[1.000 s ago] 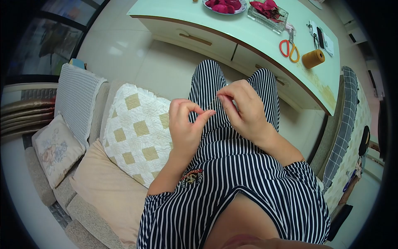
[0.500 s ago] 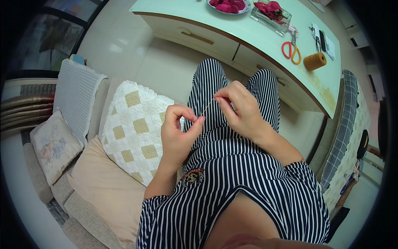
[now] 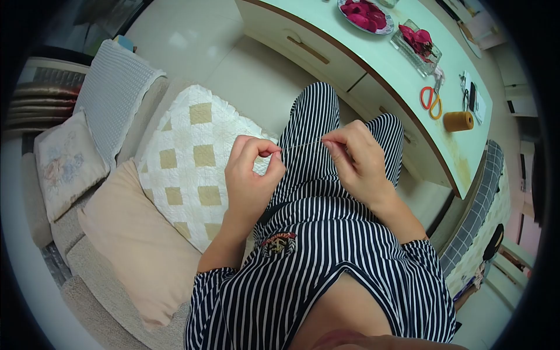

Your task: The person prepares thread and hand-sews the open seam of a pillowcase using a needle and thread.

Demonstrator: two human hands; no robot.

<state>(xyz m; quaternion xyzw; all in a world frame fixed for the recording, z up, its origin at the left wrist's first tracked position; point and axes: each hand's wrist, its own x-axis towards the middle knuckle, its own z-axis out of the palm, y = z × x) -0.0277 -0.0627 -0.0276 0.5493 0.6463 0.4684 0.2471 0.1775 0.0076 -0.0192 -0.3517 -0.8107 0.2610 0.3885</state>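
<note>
A thin, pale thread [image 3: 302, 144] runs nearly level between my two hands, above the striped trousers. My left hand [image 3: 252, 170] pinches one end between thumb and forefinger, its other fingers curled. At the other end, the thumb and forefinger of my right hand [image 3: 356, 160] are closed on the thread. Whether anything else sits in either pinch is too small to tell. On the table to the right lie scissors [image 3: 433, 104] with red and orange handles, and beside them a spool of brown thread [image 3: 458, 121].
The pale green table [image 3: 402, 87] holds a plate [image 3: 379, 27] of magenta peels and a glass tray [image 3: 413, 53] with more peels. A black-handled tool [image 3: 466, 99] lies near the far edge. Pillows, including a patchwork cushion [image 3: 216, 128], rest on the sofa at the left.
My hands have moved apart, and the thread between them has gone from slanted to nearly level. The view has turned, so the table appears lower and farther right.
</note>
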